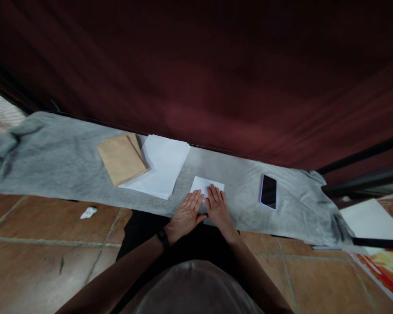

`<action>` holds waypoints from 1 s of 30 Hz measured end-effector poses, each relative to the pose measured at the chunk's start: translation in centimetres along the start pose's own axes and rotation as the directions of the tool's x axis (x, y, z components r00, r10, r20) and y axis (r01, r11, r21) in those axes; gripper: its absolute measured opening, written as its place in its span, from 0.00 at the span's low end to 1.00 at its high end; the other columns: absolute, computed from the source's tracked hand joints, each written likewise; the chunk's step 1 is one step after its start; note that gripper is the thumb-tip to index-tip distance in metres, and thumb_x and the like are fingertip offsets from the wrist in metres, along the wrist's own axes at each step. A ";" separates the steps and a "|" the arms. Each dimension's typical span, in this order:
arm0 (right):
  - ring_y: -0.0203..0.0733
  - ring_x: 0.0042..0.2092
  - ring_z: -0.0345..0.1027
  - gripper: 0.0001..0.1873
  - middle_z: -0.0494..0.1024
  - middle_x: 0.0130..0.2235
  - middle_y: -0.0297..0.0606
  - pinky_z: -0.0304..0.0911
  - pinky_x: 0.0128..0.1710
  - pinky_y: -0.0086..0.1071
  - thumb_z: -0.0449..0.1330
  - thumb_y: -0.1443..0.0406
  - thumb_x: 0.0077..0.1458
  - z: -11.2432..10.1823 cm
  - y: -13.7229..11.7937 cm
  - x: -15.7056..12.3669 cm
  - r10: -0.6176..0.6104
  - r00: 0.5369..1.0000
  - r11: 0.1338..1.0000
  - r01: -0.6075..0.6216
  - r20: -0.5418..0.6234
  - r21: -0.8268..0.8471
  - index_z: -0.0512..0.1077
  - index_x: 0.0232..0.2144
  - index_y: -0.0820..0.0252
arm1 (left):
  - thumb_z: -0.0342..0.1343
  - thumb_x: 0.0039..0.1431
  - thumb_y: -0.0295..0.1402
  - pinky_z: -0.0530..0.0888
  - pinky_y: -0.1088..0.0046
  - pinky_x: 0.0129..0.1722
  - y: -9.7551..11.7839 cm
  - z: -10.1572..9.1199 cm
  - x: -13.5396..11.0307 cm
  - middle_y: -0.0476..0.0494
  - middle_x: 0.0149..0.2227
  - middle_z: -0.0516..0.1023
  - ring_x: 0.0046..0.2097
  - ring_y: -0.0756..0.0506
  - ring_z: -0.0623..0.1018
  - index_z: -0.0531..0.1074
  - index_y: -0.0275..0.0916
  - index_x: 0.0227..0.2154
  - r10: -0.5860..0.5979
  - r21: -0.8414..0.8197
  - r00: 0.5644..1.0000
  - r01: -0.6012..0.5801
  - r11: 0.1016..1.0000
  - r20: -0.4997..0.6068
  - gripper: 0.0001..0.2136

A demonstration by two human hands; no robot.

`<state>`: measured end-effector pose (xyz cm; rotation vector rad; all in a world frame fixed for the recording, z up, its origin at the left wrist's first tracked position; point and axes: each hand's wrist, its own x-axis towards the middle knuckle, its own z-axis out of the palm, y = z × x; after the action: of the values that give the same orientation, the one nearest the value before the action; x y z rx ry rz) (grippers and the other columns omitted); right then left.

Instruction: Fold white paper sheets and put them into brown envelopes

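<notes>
A small white piece of paper [203, 182], which looks folded, lies on the grey cloth in front of me. My left hand [186, 213], with a dark band on its wrist, rests flat on the paper's left part. On its right part lies my right hand [218, 209], fingers stretched out and pressed down. Both hands hide the paper's near edge. Left of them is a stack of larger white sheets [165, 163]. Brown envelopes [121, 159] overlap the stack's left side.
A phone with a purple edge [268, 192] lies to the right on the grey cloth [65, 161]. Behind the narrow surface hangs a dark red curtain [196, 87]. A crumpled white scrap [88, 213] is on the tiled floor. A white board-like item [373, 220] stands at far right.
</notes>
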<state>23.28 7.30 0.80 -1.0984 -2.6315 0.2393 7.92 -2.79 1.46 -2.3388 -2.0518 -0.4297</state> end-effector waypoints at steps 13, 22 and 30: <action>0.51 0.56 0.68 0.21 0.77 0.53 0.50 0.62 0.60 0.46 0.55 0.68 0.62 -1.5 3.0 5.7 0.104 0.993 0.987 -0.095 -0.063 0.128 0.73 0.57 0.62 | 0.49 0.69 0.51 0.54 0.56 0.72 0.3 -0.2 -0.1 0.29 0.71 0.56 0.73 0.38 0.54 0.55 0.29 0.69 -0.022 0.003 1.000 0.022 1.000 0.000 0.36; 0.44 0.45 0.74 0.11 0.78 0.43 0.41 0.70 0.48 0.37 0.52 0.66 0.66 -6.7 3.2 7.3 0.066 0.969 0.930 0.027 -0.238 0.366 0.75 0.41 0.57 | 0.48 0.70 0.48 0.51 0.57 0.73 0.6 -2.7 0.6 0.34 0.73 0.52 0.74 0.39 0.49 0.46 0.29 0.72 0.017 0.086 0.998 -0.012 0.996 -0.055 0.38; 0.45 0.55 0.72 0.15 0.78 0.52 0.45 0.68 0.57 0.42 0.51 0.71 0.66 -4.4 1.1 1.6 -0.120 0.975 0.963 0.160 -0.185 0.216 0.76 0.46 0.58 | 0.47 0.71 0.45 0.50 0.57 0.73 1.1 -3.0 2.1 0.32 0.73 0.51 0.74 0.39 0.49 0.47 0.27 0.72 0.033 0.114 0.997 -0.025 0.993 -0.068 0.35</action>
<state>24.28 9.42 5.00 -0.8142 -2.4427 0.3908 8.58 -1.42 4.98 -2.2531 -1.9551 -0.3775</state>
